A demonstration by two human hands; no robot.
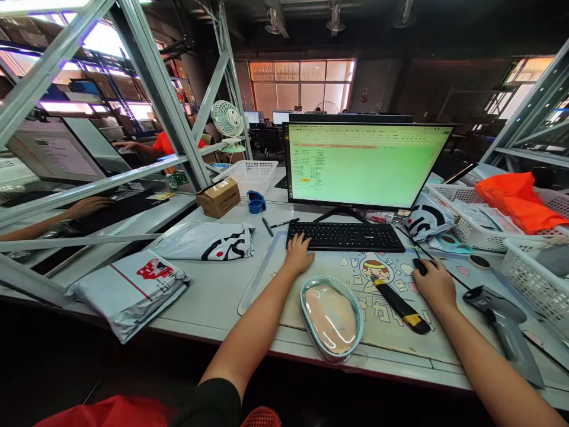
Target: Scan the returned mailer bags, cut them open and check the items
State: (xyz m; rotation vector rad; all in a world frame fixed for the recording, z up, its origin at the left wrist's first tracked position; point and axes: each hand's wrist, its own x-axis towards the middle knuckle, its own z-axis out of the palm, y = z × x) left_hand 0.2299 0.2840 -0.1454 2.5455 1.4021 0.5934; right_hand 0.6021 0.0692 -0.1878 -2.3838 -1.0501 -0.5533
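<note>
head view: nearest sits a clear-topped case (332, 320); beyond it, my right hand (435, 286) has its fingers closed over the mouse (419, 266); my left hand (300, 256), nearer the keyboard (351, 237), rests slightly spread fingers on its left end, its long axis running rightward below the monitor (360, 169).

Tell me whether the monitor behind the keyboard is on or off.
On: the monitor glows pale green and shows rows of small text behind the keyboard.

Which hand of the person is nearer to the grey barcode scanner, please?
Right. The right hand is on the mouse, left of the scanner; the left hand is farther away, at the left end of the keyboard.
</note>
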